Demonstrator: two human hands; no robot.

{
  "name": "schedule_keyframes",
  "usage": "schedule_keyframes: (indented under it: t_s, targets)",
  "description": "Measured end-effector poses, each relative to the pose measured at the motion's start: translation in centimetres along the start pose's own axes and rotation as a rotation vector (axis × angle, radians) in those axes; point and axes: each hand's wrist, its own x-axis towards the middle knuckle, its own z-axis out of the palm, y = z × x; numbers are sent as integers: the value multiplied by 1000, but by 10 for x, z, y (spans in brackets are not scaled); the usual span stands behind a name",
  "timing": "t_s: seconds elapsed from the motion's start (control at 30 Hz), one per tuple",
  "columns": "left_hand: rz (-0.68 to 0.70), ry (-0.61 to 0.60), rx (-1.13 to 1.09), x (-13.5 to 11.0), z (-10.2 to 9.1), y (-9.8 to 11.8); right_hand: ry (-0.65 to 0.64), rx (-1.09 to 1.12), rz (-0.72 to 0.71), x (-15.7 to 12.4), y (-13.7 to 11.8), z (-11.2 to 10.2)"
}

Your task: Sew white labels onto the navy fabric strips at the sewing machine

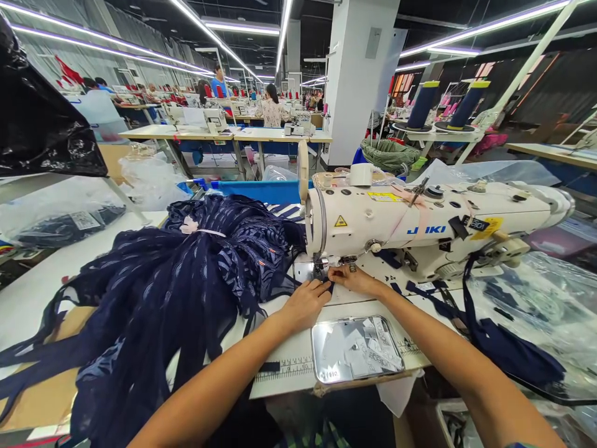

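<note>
A white sewing machine (pixel 387 214) stands in front of me, its needle and presser foot (pixel 318 269) over a metal plate. My left hand (pixel 305 306) lies just in front of the foot, fingers bent and closed on the edge of navy fabric. To the right of the foot, my right hand (pixel 353 279) pinches a small dark piece of the same fabric (pixel 331 287); its fingertips partly hide the piece. A large heap of navy garments (pixel 186 280) with sheer strips and patterned parts spreads to the left, reaching the needle area.
A metal tray (pixel 321 354) with white labels sits at the table's front edge beside a printed ruler (pixel 296 367). Navy strips (pixel 508 348) and clear plastic bags (pixel 541 292) lie right. A black plastic bag (pixel 41 118) hangs upper left. People work at machines farther back.
</note>
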Motion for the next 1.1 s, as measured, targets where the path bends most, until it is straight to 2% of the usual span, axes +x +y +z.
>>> schedule_keyframes:
  t_s: [0.2,0.37,0.47,0.53,0.7,1.1]
  targets:
    - [-20,24,-34,1,2,0,52,-76,-80,-5,3,4]
    - [-13,95,-20,-2,7,-1,181,-373,-276,-16,3,12]
    - [10,125,22,-5,10,-2,207,-557,-420,-23,1,16]
    - [5,131,48,-6,10,-2,222,-643,-461,-25,1,18]
    - [-48,121,48,-8,11,-3,222,-688,-463,-23,4,22]
    - [-8,23,29,-2,1,-6,214,-741,-431,-21,-2,20]
